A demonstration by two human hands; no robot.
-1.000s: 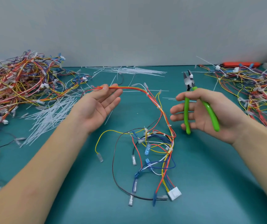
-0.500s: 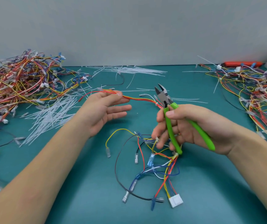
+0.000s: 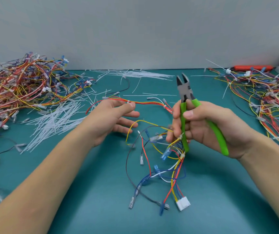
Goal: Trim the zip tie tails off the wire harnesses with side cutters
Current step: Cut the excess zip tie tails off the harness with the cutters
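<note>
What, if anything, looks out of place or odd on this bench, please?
Nothing looks damaged. The only mess is cut zip tie tails strewn over the green mat: a heap left of the left hand, which pinches the wire harness, and more along the back edge.

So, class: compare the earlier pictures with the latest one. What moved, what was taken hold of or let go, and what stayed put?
The right hand, holding the side cutters, moved left to the wire harness and its fingers took hold of the wires. The left hand went from lying open under the harness to pinching it with its thumb. The left pile, the right pile and the cut tails stayed put.
</note>
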